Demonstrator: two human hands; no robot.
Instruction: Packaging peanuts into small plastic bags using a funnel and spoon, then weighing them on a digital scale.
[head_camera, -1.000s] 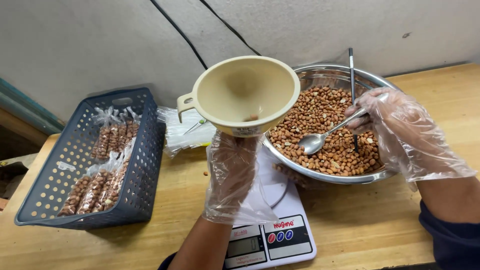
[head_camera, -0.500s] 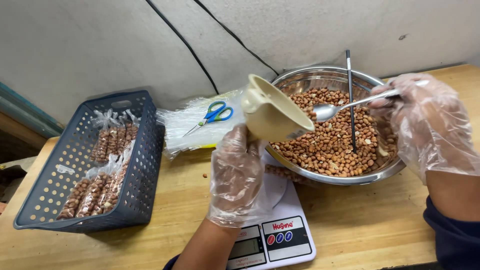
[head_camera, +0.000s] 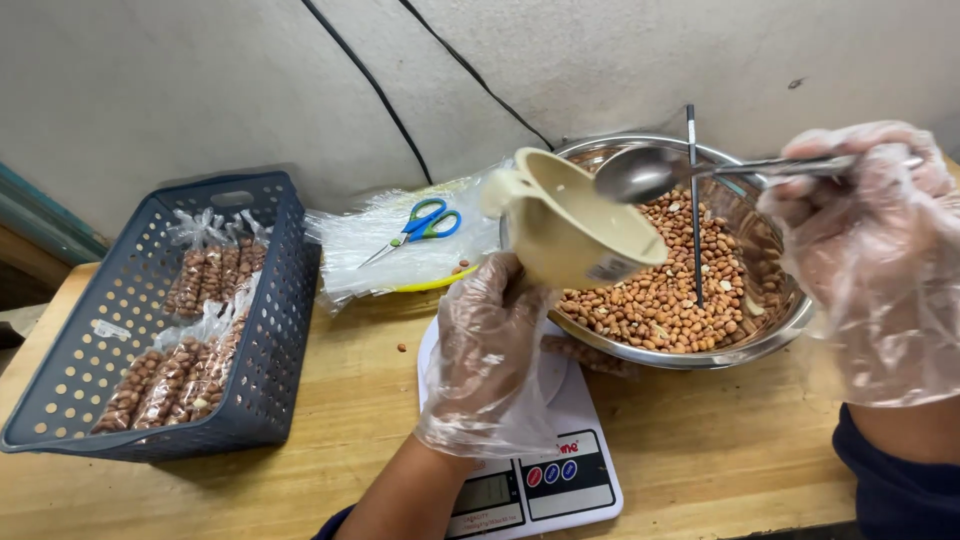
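Both hands wear clear plastic gloves. My left hand (head_camera: 490, 350) grips the neck of a cream funnel (head_camera: 570, 222), tilted so its mouth faces right, above a white kitchen scale (head_camera: 530, 470). A thin bag of peanuts hangs under the funnel, mostly hidden by the hand. My right hand (head_camera: 870, 250) holds a metal spoon (head_camera: 650, 172) by its handle, its bowl at the funnel's rim. Behind them stands a steel bowl (head_camera: 770, 335) full of peanuts (head_camera: 670, 290), with a thin dark rod (head_camera: 693, 200) leaning in it.
A dark blue perforated basket (head_camera: 270, 300) at the left holds several filled peanut bags (head_camera: 190, 330). A stack of clear empty bags (head_camera: 380, 245) with blue-green scissors (head_camera: 425, 225) on top lies by the wall. Everything rests on a wooden tabletop (head_camera: 700, 450).
The funnel has tipped from mouth-up to facing right. The spoon has risen from the peanuts in the bowl to the funnel's rim.
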